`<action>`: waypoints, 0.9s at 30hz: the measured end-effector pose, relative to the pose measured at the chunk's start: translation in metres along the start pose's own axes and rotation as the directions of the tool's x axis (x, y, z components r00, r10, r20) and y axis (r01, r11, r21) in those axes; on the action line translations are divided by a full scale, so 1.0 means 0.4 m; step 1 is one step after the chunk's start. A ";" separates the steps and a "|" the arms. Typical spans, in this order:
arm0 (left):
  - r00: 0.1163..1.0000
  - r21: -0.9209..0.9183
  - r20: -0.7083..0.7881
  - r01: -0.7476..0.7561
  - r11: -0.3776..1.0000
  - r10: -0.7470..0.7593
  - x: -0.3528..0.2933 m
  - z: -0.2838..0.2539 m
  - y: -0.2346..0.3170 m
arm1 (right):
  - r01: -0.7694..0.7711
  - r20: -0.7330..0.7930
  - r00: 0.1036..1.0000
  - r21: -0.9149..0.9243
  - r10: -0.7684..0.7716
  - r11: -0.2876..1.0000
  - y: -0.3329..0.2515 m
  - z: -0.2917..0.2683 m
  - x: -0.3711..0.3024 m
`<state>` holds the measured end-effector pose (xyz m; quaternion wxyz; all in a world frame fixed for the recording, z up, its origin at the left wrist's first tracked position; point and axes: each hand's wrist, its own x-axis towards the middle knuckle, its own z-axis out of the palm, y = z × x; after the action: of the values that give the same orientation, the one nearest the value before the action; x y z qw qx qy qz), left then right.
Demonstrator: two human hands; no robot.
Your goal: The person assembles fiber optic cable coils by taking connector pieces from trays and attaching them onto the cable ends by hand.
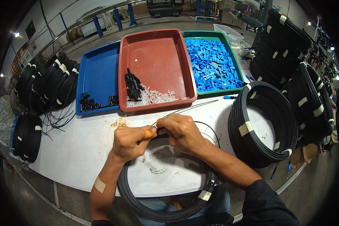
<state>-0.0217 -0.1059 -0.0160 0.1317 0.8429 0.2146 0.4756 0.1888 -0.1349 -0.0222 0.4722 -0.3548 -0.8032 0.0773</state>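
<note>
A coil of black cable [130,196], taped with a cream strip, rests partly on the white table's front edge and partly over my lap. Above its far side, my left hand [130,141] and my right hand [185,132] meet, fingertips closed together on the cable's end. A tiny whitish bit shows between the fingertips; its kind is hidden. Orange covers wrap a digit on each hand. Loose cable [211,130] arcs out behind my right hand. Just beyond stands a red tray [160,49] with small clear plastic pieces [154,97] and black slender parts [132,86].
Left of the red tray is a blue tray [100,67] with short black parts; right, a green tray [211,92] full of blue connector pieces [213,64]. Black cable coils [248,120] stand at the table's right. More coils [51,81] are stacked on the left.
</note>
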 end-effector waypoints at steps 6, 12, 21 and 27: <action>0.878 0.340 0.252 -0.474 0.812 0.407 0.021 -0.023 0.020 | -0.157 0.076 0.987 0.225 0.144 0.962 0.001 0.006 0.003; 0.964 -0.095 0.035 0.266 0.959 -0.264 0.004 -0.006 0.010 | -0.037 -0.069 0.996 0.157 0.048 0.987 -0.004 -0.004 0.005; 0.977 0.245 0.133 -0.196 0.949 0.167 0.021 -0.015 0.035 | -0.151 -0.044 0.985 0.212 0.164 0.966 0.002 0.016 0.005; 0.935 0.328 0.263 -0.318 0.889 0.237 0.008 -0.017 0.000 | -0.340 0.144 0.940 0.323 0.309 0.883 0.011 0.001 0.015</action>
<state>-0.0263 -0.1041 -0.0102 -0.0747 0.9211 0.1604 0.3467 0.1887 -0.1275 -0.0202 0.4709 -0.3926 -0.7268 0.3095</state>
